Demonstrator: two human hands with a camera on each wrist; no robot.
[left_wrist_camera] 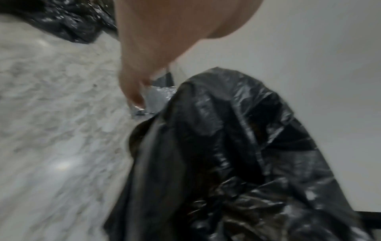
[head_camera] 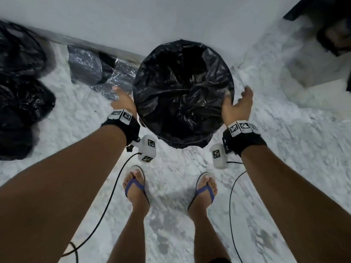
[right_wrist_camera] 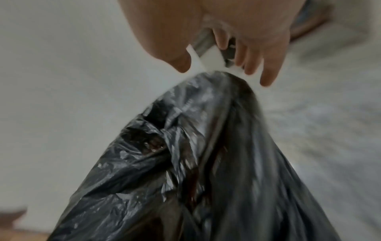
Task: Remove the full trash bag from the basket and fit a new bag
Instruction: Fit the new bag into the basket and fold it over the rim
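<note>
- The person stands close over the basket (head_camera: 150,128), feet in blue flip-flops (head_camera: 135,188) on the pale stone floor (head_camera: 171,224); I think they stand this near so both arms can reach around the rim at once.
- A black bag (head_camera: 182,92) lines the basket, and its top edge is folded over the rim all the way round; I think this is the new bag, because it looks loose, crinkled and mostly hollow inside.
- The left hand (head_camera: 121,99) is at the left side of the rim; its fingers point down beside the bag's edge; I cannot tell if they pinch the plastic or only touch it.
- The right hand (head_camera: 237,105) is at the right side; its thumb sits on the rim and the fingers are spread and loosely bent away from it; it looks open and holds nothing.
- One hand on each side makes sense; that way the bag gets pulled evenly and does not slip in.
- Farther left, a gray shiny plastic pack (head_camera: 91,69) lies by the wall (head_camera: 171,19); it may hold spare bags.
- Far left, dark stuffed bags (head_camera: 20,88) sit on the floor; I guess one is the full bag, put aside out of the way.
</note>
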